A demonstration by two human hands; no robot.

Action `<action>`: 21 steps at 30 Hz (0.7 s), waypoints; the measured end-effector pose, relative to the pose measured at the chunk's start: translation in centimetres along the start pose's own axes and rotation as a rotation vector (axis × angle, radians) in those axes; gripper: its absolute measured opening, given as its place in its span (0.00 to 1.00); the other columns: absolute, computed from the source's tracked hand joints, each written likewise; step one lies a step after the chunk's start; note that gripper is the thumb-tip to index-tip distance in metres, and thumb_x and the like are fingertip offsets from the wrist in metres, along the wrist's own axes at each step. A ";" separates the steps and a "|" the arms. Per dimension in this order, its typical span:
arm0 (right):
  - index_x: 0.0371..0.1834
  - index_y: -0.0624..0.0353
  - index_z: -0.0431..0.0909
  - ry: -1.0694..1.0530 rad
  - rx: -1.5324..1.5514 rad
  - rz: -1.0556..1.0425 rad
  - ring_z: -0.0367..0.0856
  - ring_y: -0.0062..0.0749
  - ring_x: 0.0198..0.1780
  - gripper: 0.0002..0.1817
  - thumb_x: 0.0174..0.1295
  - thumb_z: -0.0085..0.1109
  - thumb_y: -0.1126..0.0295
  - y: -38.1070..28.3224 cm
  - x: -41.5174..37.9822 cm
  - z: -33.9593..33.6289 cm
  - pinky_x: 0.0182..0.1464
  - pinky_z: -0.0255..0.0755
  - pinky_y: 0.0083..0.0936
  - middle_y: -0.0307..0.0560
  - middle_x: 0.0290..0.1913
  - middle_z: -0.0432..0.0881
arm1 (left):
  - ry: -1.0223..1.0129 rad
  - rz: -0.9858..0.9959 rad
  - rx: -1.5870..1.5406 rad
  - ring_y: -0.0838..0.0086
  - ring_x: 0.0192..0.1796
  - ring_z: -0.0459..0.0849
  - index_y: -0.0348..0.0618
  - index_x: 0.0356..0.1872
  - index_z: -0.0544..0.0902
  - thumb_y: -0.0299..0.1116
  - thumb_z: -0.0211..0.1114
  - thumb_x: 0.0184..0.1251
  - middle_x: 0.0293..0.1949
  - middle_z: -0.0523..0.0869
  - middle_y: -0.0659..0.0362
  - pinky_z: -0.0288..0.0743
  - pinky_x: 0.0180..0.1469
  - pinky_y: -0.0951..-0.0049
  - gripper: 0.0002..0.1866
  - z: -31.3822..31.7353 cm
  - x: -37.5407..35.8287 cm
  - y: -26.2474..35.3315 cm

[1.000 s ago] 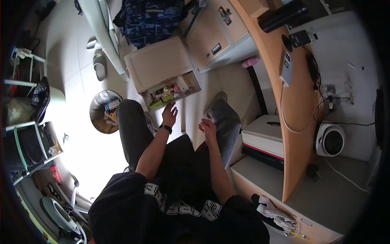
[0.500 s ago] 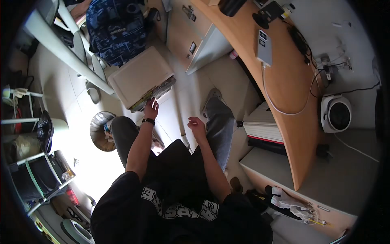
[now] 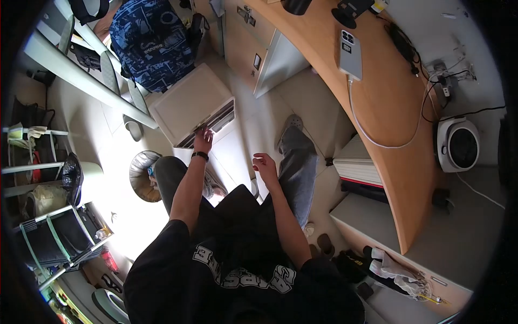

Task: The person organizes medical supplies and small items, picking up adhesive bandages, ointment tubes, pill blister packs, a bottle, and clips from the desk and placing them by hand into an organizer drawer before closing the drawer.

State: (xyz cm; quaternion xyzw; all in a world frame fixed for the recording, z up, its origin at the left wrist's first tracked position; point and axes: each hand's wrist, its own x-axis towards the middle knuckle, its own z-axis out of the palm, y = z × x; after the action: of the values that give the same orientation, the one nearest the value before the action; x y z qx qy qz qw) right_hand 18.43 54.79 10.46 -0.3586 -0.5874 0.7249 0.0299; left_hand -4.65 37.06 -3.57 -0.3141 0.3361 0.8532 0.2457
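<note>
A pale storage box (image 3: 189,102) with a flat lid stands on the floor ahead of me. A dark, narrow opening runs along its near side. At that side is my left hand (image 3: 203,140), its fingers apart and touching or very close to the edge; the fingertips are partly lost against the box. A dark band circles the left wrist. My right hand (image 3: 264,163) hovers above the floor near my knee. Its fingers are loosely bent and apart, with nothing visible in them.
A blue patterned backpack (image 3: 152,46) sits behind the box. A round bin (image 3: 141,181) stands by my left knee, beside a shelf rack (image 3: 40,170). On the right, a curved wooden desk (image 3: 377,119) carries a charging phone (image 3: 350,56). A grey slipper (image 3: 133,128) lies left of the box.
The near side of the box looks different: colourful contents showed there before, now a pale panel and dark slot. My left hand stays by it. The whole view has shifted slightly.
</note>
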 end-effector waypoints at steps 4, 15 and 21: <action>0.45 0.63 0.76 -0.027 -0.021 -0.007 0.78 0.23 0.32 0.10 0.60 0.57 0.75 0.6 0.2 -0.1 0.36 0.74 0.19 0.41 0.31 0.79 | -0.032 0.017 0.108 0.76 0.42 0.76 0.48 0.55 0.74 0.34 0.45 0.73 0.52 0.80 0.64 0.74 0.45 0.74 0.15 0.5 -0.7 0.7; 0.41 0.62 0.78 -0.004 -0.038 -0.052 0.78 0.22 0.31 0.09 0.58 0.61 0.72 0.3 0.6 1.1 0.30 0.76 0.19 0.42 0.29 0.79 | 0.035 0.429 0.723 0.65 0.36 0.81 0.45 0.47 0.75 0.34 0.55 0.65 0.36 0.83 0.55 0.76 0.39 0.65 0.11 1.3 -8.0 2.7; 0.40 0.61 0.78 -0.025 -0.309 -0.192 0.78 0.21 0.28 0.08 0.59 0.59 0.70 1.9 0.7 1.8 0.28 0.73 0.21 0.44 0.28 0.81 | -0.452 1.338 2.041 0.55 0.59 0.70 0.48 0.57 0.73 0.33 0.64 0.56 0.57 0.73 0.48 0.68 0.58 0.57 0.24 7.1 -12.9 8.2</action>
State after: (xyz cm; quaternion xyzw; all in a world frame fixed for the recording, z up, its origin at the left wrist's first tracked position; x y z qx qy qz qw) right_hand 17.62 53.04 8.51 -0.2922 -0.7237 0.6241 0.0363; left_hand -3.68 34.16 13.03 0.4079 0.8905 0.1944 -0.0531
